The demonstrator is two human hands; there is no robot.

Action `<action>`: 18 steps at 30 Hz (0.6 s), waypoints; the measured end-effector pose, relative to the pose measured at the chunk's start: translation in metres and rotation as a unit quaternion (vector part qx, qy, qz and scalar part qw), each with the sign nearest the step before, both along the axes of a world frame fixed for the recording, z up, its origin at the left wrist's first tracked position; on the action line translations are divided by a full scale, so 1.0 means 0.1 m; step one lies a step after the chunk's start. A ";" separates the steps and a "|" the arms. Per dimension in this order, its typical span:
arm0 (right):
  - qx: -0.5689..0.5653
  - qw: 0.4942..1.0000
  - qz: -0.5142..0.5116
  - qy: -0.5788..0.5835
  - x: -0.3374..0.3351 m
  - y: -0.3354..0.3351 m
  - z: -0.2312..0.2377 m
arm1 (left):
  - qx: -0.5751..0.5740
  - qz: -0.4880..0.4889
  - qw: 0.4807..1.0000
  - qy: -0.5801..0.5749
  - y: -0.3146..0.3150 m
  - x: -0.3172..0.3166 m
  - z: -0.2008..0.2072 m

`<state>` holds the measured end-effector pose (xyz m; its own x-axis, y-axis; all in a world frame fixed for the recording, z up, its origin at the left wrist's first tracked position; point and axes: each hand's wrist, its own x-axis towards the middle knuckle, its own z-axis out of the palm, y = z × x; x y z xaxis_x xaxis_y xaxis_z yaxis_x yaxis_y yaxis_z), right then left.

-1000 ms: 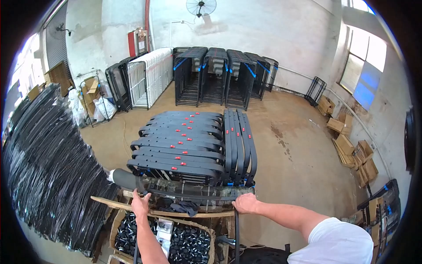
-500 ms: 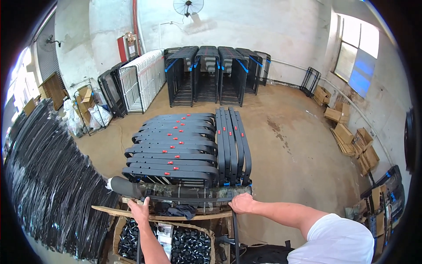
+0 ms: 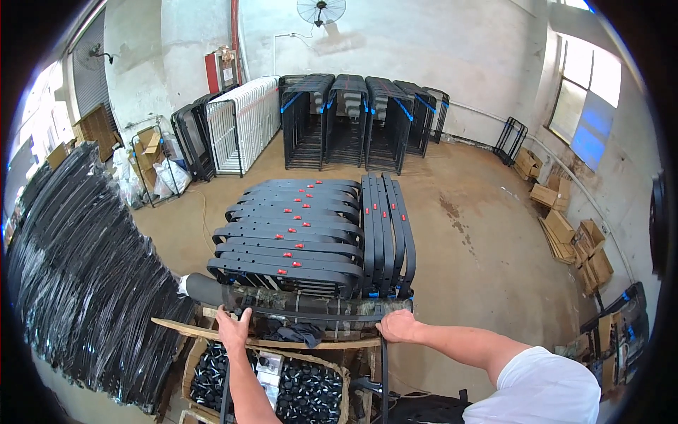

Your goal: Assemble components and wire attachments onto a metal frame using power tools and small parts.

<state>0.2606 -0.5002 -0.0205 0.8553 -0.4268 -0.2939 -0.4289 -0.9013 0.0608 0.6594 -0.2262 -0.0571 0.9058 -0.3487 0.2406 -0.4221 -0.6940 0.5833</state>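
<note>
Right hand (image 3: 399, 326) closed around right corner of black, bent, metal-looking tubular frame (image 3: 314, 316); left hand (image 3: 233, 326) at its left corner, thumb spread, closure cannot be told. Frame's bar spans between both hands. Below left hand: brown open carton (image 3: 345, 389) holding small round-headed black parts (image 3: 311, 392).

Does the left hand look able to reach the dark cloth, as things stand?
Probably yes: the dark cloth lies just right of the left hand, on the near side of the black bar, and nothing seems to cover it.
</note>
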 end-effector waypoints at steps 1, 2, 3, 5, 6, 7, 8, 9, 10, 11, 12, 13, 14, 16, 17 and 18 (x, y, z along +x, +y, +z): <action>-0.014 1.000 0.027 -0.004 0.00 0.01 0.04 | -0.017 0.031 0.998 0.047 0.01 0.03 0.02; -0.028 0.998 0.055 -0.009 0.01 0.02 0.07 | -0.033 0.062 0.993 0.093 0.02 0.05 0.03; -0.028 0.998 0.058 -0.006 0.02 0.02 0.10 | -0.036 0.070 0.994 0.081 0.02 0.05 0.03; -0.019 0.999 0.037 0.005 0.04 0.03 0.12 | -0.042 0.057 0.994 0.083 0.05 0.05 0.01; -0.018 0.999 0.038 0.006 0.05 0.04 0.13 | -0.049 0.041 0.994 0.083 0.06 0.05 0.00; -0.013 0.999 0.025 0.014 0.06 0.05 0.15 | -0.060 0.034 0.996 0.059 0.10 0.07 -0.05; -0.008 1.000 0.012 0.022 0.07 0.07 0.17 | -0.058 0.037 0.996 0.061 0.15 0.09 -0.09; -0.006 1.000 0.015 0.024 0.08 0.09 0.18 | -0.066 0.013 0.995 0.067 0.19 0.12 -0.12; -0.007 0.999 0.007 0.032 0.08 0.09 0.19 | -0.075 -0.012 0.994 0.073 0.20 0.12 -0.13; -0.008 0.999 0.000 0.039 0.08 0.09 0.19 | -0.086 -0.023 0.994 0.063 0.21 0.12 -0.14; -0.006 0.999 0.001 0.041 0.09 0.10 0.19 | -0.084 -0.022 0.994 0.065 0.21 0.11 -0.15; -0.005 0.999 -0.008 0.044 0.10 0.10 0.19 | -0.082 -0.025 0.994 0.068 0.22 0.13 -0.17; -0.003 0.999 -0.018 0.047 0.10 0.11 0.18 | -0.080 -0.028 0.994 0.071 0.24 0.13 -0.20; -0.005 1.000 -0.008 0.020 0.03 0.06 0.15 | -0.088 0.009 0.995 0.043 0.11 0.06 -0.13; -0.006 1.000 0.002 -0.009 -0.01 0.04 0.13 | -0.049 0.011 0.998 0.037 0.04 0.05 -0.11; -0.005 1.000 0.007 -0.005 0.00 0.06 0.16 | -0.009 0.018 0.999 0.032 0.03 0.05 -0.13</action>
